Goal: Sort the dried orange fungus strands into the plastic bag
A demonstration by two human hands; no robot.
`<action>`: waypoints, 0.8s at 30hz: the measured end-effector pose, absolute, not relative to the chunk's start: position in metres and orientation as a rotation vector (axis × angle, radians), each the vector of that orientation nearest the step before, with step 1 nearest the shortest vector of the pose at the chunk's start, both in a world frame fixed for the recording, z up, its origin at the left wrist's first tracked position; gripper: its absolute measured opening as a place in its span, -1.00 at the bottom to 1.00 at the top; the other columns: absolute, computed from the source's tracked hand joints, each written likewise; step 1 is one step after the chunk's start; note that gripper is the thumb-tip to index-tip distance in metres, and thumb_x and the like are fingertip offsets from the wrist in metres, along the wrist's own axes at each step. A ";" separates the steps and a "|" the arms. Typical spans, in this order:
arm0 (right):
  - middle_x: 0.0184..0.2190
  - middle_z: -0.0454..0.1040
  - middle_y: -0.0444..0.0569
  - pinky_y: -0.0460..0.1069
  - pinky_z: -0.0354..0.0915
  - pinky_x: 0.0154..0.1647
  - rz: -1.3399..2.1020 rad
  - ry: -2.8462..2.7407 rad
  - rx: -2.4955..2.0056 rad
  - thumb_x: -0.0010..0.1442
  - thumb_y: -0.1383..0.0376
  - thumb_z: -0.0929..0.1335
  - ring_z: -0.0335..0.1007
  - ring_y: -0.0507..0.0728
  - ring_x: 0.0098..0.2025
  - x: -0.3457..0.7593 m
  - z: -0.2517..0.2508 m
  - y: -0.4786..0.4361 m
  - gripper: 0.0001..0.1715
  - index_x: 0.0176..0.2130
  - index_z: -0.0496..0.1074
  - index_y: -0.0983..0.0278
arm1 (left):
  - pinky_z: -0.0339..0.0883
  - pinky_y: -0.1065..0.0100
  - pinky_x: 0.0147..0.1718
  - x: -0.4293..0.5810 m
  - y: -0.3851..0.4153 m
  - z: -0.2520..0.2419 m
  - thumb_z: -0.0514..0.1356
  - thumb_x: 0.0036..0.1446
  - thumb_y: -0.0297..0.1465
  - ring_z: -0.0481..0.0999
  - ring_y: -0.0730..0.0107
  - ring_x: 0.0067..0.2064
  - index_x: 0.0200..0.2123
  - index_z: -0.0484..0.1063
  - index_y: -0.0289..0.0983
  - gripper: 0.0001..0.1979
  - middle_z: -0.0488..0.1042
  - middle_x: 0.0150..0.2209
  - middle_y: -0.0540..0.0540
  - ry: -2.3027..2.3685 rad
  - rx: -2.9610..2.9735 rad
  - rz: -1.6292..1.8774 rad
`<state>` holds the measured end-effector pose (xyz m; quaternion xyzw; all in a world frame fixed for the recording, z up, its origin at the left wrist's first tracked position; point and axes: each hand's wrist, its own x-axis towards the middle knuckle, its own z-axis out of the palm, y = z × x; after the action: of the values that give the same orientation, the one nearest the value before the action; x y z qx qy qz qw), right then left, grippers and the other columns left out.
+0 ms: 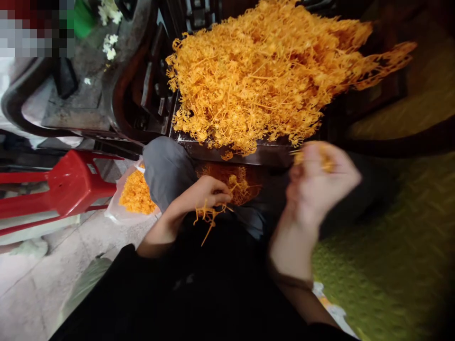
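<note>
A large heap of tangled orange sprigs (249,80), thin branching stems that look like small artificial flowers, lies on a dark wooden seat (270,155). My left hand (202,193) is closed in a pinch above my lap, holding an orange sprig (209,215) whose stems hang below the fingers. My right hand (316,182), somewhat blurred, is raised just off the heap's near right edge. Its fingers are curled round small orange pieces (326,160); their exact shape is hard to make out. More orange sprigs (241,184) show low between my knees, partly behind my left hand.
A clear plastic bag with orange pieces (137,193) stands on the floor beside my left knee. Next to it is a red plastic stool (76,182). Dark wooden furniture (121,94) with pale yellow bits fills the upper left. A yellow-green textured surface (387,265) lies at right.
</note>
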<state>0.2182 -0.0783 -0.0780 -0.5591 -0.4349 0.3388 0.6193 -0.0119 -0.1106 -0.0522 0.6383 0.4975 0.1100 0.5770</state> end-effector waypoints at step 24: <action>-0.64 0.36 -0.26 -0.16 -0.05 -0.75 1.801 -0.714 -1.022 0.02 -0.06 0.60 0.14 -0.09 -0.70 0.174 -0.100 -0.083 -0.47 -0.28 0.45 0.25 | 0.28 0.43 -0.37 -0.002 -0.104 -0.055 0.37 0.19 -0.21 0.40 0.51 -0.39 -0.35 0.58 -0.33 -0.73 0.52 -0.42 -0.03 1.126 1.237 0.593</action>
<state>0.1738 -0.0825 -0.0997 -0.4147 -0.2900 0.7309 0.4579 -0.0021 -0.1042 -0.0549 0.5406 0.4920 0.2593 0.6312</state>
